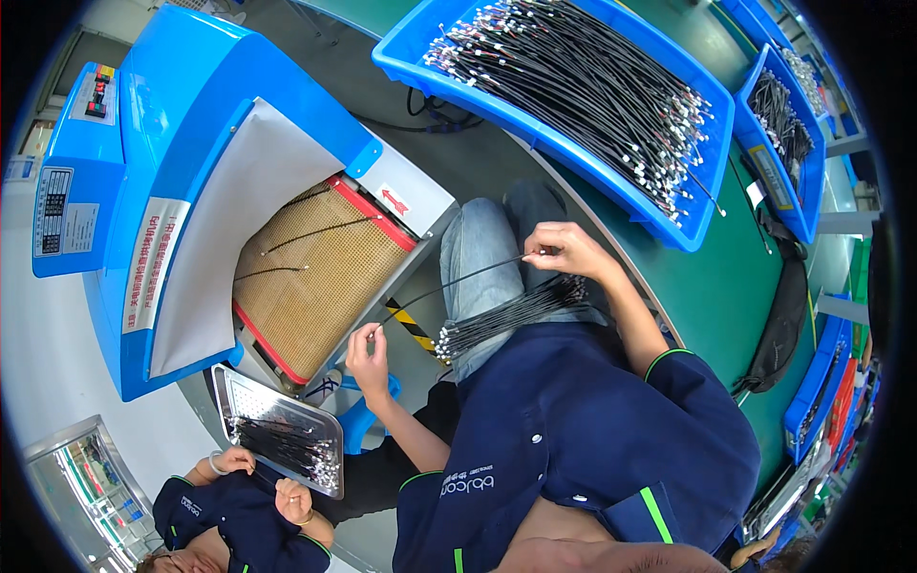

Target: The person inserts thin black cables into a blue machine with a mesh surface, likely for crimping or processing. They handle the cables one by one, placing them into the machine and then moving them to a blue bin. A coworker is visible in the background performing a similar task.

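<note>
A thin black cable point(468, 276) stretches between my two hands above my lap. Its left end is pinched in the fingertips of my left hand point(367, 358), close to the front of a mesh conveyor belt point(334, 248). My right hand point(570, 250), higher and to the right, is closed on the other end, with thumb and forefinger together. Across my thighs lies a bundle of similar black cables point(516, 315), white connectors showing at its ends. Several single cables, among them one black cable point(310, 235), rest spaced apart on the tan belt.
The belt runs into a blue machine point(205, 86) with a white curtain. At right, a large blue bin point(721, 177) full of cables stands on a green table point(712, 286). Lower left, another person's hand point(294, 500) is beside a metal tray point(330, 420) of cables.
</note>
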Motion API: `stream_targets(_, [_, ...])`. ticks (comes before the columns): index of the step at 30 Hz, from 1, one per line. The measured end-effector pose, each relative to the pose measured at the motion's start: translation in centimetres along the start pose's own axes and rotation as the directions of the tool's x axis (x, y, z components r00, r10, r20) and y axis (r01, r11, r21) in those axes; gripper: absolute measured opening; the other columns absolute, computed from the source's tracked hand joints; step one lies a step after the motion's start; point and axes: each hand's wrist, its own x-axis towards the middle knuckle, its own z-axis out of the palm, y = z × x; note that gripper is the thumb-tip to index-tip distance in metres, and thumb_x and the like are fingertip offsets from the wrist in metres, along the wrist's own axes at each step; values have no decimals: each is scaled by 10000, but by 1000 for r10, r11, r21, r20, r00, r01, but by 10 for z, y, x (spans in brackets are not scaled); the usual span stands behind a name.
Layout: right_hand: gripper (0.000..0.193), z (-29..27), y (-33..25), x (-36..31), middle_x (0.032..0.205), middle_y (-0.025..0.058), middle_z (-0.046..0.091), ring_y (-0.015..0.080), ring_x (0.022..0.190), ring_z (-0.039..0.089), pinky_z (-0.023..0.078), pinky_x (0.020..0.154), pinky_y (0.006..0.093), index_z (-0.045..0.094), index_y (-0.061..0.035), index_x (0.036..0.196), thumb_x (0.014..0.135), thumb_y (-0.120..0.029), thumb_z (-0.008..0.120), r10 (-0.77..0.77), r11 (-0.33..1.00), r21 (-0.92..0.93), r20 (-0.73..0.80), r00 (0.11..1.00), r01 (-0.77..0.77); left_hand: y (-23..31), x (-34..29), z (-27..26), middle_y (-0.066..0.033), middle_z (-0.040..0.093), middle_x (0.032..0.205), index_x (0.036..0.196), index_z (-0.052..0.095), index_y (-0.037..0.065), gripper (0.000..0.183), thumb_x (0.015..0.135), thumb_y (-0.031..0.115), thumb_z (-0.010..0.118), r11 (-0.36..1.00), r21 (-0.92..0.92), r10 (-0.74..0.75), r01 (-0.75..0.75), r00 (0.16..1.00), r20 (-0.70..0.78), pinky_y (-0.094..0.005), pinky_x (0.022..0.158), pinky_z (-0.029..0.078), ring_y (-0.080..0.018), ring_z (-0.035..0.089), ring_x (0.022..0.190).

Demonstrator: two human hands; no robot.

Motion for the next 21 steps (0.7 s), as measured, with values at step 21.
stream_targets(21, [128,101,6,88,777,56,622,232,749,584,471,690,339,632,-56,778,758,-158,707,-208,967,-177,-119,971,186,-90,96,-43,-112,611,823,915,622,16,117,867,123,622,992,105,-70,73,997,-27,-314,622,474,-206,595,692])
